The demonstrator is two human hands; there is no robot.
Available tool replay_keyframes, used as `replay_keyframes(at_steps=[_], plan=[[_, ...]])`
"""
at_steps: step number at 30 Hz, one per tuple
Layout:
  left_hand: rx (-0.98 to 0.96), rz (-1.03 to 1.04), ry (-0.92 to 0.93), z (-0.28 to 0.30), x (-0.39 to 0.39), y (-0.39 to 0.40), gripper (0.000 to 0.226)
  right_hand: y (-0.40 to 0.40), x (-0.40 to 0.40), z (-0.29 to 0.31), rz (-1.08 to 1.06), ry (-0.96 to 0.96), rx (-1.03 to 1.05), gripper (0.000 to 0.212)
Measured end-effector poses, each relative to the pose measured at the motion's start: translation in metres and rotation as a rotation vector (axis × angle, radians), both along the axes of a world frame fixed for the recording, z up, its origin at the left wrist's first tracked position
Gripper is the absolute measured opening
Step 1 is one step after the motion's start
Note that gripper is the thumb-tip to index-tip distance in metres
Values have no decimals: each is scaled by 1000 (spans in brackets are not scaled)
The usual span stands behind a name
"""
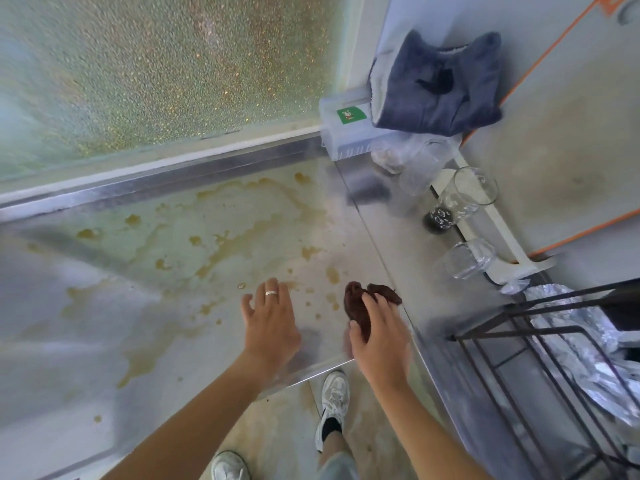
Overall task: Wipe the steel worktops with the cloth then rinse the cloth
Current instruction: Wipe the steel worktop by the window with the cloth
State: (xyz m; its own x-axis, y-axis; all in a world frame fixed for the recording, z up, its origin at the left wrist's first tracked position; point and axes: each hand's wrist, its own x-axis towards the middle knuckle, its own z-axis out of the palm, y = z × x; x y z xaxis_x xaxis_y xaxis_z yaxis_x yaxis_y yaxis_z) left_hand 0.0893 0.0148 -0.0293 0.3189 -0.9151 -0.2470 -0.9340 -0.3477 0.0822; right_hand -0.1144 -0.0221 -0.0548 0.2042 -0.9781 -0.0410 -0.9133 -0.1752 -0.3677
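Holding a bunched dark brown cloth (360,303), the right hand (379,336) is above the near right part of the steel worktop (104,306), close to the front edge. Its fingers and thumb are curled around the cloth, and part of the cloth sticks out beyond the fingertips. I cannot tell if the cloth already touches the steel or is just over it.

The left hand (270,320) is beside it, apart from the cloth, with fingers spread and quite straight, holding nothing. A ring (271,293) is on one finger. Whether this palm rests on the steel is not clear.

Yellow-brown stains (221,244) cover much of the worktop, from the back wall to near the hands, with small drops just beside the cloth. So I judge that the wiping step is at its start or early part, and rinsing is still far.

The next move asks to press the cloth flat on the steel and sweep it through the stains, probably from the near drops toward the back. Some care is needed on the right side, where drinking glasses (467,199) stand near the edge of the adjoining worktop.
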Motion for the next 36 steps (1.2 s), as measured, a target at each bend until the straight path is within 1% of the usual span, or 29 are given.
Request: replay_keyframes(at_steps=[2,4,6,8,10,11,12,14,15,16,18,20,21,23,25,28,32,36], plan=[[51,-10,24,3,12,-10,69,-23,-4,0,50,53,-60,49],[62,-1,43,6,18,-19,74,-41,-1,-4,32,45,-79,46],[49,25,52,8,20,-22,67,-57,9,-3,-53,-69,-109,41],[26,56,32,6,19,-23,59,-72,24,10,-159,-241,-171,35],[16,70,-16,3,18,-24,53,-82,38,25,-170,-342,-211,31],[31,62,-49,2,17,-24,51,-82,43,29,-128,-331,-204,29],[48,52,-81,3,17,-24,47,-78,46,30,-66,-258,-200,28],[66,57,-116,6,16,-24,42,-65,46,21,54,-5,-215,33],[84,68,-124,8,17,-24,44,-60,42,13,105,82,-229,36],[110,71,-135,11,17,-24,47,-57,37,5,162,115,-231,37],[162,46,-159,13,21,-23,57,-54,27,-9,302,68,-180,40],[215,5,-168,17,24,-23,68,-49,19,-19,418,16,-89,49],[232,-3,-172,19,25,-23,71,-46,18,-21,452,0,-70,52],[239,2,-175,21,27,-25,69,-38,20,-24,499,-20,-62,54],[248,9,-167,20,26,-27,64,-35,26,-25,524,-12,-61,54],[259,-2,-166,19,25,-30,60,-40,34,-29,498,39,-49,54],[271,2,-180,19,25,-38,63,-54,48,-30,467,89,-42,54],[276,4,-175,18,28,-38,68,-85,72,-27,508,103,-63,57]])
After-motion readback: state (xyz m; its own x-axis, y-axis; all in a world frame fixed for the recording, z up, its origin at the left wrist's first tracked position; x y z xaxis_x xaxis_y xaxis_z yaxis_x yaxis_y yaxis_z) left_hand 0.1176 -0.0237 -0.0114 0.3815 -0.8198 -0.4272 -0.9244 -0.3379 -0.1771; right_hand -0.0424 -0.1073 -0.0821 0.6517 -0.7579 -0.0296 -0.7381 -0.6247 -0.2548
